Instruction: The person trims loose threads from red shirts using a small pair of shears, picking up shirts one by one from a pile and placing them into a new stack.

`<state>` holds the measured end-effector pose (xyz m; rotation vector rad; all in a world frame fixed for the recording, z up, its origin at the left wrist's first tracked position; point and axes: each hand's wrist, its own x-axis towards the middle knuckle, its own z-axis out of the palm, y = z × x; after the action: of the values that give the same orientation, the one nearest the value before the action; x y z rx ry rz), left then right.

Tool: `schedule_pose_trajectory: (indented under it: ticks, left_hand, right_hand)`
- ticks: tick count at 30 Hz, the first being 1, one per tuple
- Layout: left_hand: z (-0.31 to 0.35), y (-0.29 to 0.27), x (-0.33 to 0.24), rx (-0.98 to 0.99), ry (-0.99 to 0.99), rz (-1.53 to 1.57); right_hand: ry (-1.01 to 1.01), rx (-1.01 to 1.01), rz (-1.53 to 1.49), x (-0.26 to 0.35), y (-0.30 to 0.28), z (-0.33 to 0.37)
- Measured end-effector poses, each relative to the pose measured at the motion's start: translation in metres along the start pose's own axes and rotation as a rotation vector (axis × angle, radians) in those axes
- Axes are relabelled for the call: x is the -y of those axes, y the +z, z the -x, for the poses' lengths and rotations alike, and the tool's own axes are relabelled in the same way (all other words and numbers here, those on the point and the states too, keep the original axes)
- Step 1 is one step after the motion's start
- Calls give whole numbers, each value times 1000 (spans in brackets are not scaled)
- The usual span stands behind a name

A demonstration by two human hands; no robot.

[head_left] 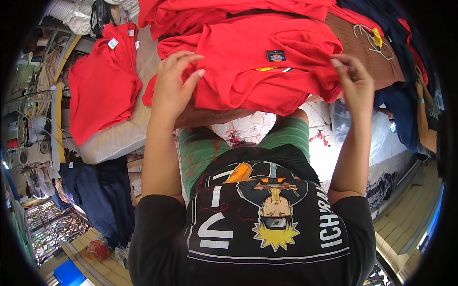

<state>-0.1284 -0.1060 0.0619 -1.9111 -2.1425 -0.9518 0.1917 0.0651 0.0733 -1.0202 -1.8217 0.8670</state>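
Observation:
A red shirt (pixel 229 52) lies spread before me, its neckline toward me, with a small dark label (pixel 275 56) inside the collar. My left hand (pixel 174 81) is at the shirt's left side, thumb and fingers apart, with no cloth between them. At the opposite side, my right hand (pixel 357 78) has its thumb and fingers drawn together at the edge of the red cloth, which it appears to pinch. A yellow and white strip shows just below the label.
Folded red garments (pixel 102 86) with white tags lie on a wrapped stack at left. More red cloth (pixel 229 5) is heaped behind. A brown textured surface (pixel 389 69) holds a pale cord (pixel 367 40). Dark garments (pixel 102 195) hang lower left. Another person's arm (pixel 424 105) shows far right.

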Motion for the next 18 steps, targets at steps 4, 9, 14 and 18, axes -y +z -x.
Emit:
schedule_pose_trajectory:
  ticks: [4, 9, 14, 18]
  left_hand:
    - [2, 5, 7, 92, -17, -30]
    - [-3, 10, 10, 74, -3, 24]
    - [-4, 6, -10, 228, -304, 376]
    - [-5, 4, -19, 323, -355, 604]
  right_hand:
    - [-160, 343, 83, 19, 63, 19]
    - [-198, 498, 136, 46, 113, 29]
    - [-161, 487, 46, 44, 140, 27]
    - [-160, 537, -45, 28, 144, 27]
